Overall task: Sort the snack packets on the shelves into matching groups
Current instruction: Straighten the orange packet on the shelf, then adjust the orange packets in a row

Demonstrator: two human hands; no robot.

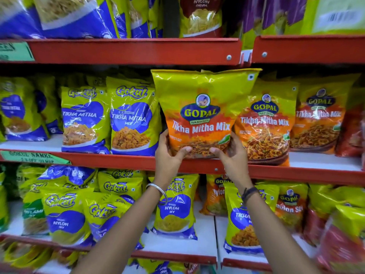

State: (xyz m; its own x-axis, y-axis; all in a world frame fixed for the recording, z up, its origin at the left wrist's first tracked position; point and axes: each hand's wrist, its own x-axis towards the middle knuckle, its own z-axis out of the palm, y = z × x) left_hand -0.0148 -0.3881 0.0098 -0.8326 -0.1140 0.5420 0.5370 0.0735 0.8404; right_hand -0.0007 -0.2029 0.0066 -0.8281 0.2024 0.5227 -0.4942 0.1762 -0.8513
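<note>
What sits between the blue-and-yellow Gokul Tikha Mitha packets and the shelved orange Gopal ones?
Head view: the held orange-and-yellow Gopal Tikha Mitha Mix packet, in both hands' grip.

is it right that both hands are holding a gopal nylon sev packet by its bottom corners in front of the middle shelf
Not quite. The head view shows the packet held by the left hand and right hand is a Gopal Tikha Mitha Mix packet, not Nylon Sev. The rest holds: both hands grip its bottom corners in front of the middle shelf.

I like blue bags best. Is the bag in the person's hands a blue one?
No, the held packet is yellow and orange, gripped by the left hand and right hand.
</note>
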